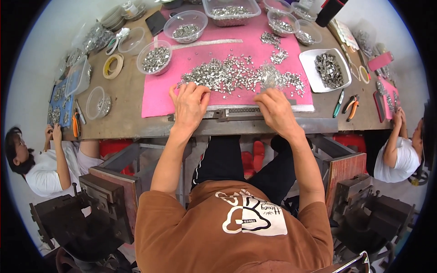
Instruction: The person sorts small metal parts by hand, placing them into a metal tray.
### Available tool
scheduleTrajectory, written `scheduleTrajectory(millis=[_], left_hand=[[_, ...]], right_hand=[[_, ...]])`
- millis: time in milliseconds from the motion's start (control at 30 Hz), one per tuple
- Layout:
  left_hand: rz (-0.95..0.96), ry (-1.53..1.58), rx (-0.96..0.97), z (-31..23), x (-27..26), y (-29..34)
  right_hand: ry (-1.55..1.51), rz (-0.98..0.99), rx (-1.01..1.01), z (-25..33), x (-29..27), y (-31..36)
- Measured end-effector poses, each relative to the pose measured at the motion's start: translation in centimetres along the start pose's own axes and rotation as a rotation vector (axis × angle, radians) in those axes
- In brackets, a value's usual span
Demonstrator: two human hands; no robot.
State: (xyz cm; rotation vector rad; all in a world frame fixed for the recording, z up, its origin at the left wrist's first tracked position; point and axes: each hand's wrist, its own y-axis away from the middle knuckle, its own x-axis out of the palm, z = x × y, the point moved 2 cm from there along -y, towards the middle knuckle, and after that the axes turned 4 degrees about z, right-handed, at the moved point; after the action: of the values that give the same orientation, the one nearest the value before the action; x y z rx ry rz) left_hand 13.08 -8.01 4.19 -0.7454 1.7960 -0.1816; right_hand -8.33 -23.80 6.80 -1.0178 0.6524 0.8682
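Observation:
A loose heap of small shiny metal pieces [218, 75] lies spread on the pink mat [157, 98]. In front of it, along the bench edge, sits a long metal fixture [221, 114] with a row of small dark links or slots [246, 110]. My left hand [190, 103] is above the fixture's left end, its fingers bent and drawn together by the heap's near edge. Over the right end, my right hand [276, 108] has thumb and fingers pinched, close to a patch of thin silvery pins [271, 76]. Whatever is between the fingertips of either hand is too small or hidden.
Clear tubs of metal parts [154, 58] stand behind and left of the mat. A white tray [312, 68] holds darker pieces; green-handled pliers [338, 103] and orange-handled cutters [351, 108] lie right. Yellow tape [113, 66] is left. Co-workers sit on both sides.

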Motion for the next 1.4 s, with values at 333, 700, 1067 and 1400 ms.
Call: scheduleTrajectory(millis=[333,700,1067,1400], left_hand=[[0.119,0.149,0.003,0.9,-0.2,-0.6],[0.077,0.107,0.052,0.8,0.0,-0.2],[0.167,0.187,0.014,1.2,0.0,-0.8],[0.174,0.358,0.144,-2.9,-0.6,1.2]], right_hand=[[-0.025,0.164,-0.031,-1.5,3.8,-3.7],[-0.010,0.253,-0.088,-1.2,2.9,-4.1],[0.045,0.109,-0.047,-0.4,3.8,-3.6],[-0.232,0.127,0.069,1.7,2.5,-1.4]])
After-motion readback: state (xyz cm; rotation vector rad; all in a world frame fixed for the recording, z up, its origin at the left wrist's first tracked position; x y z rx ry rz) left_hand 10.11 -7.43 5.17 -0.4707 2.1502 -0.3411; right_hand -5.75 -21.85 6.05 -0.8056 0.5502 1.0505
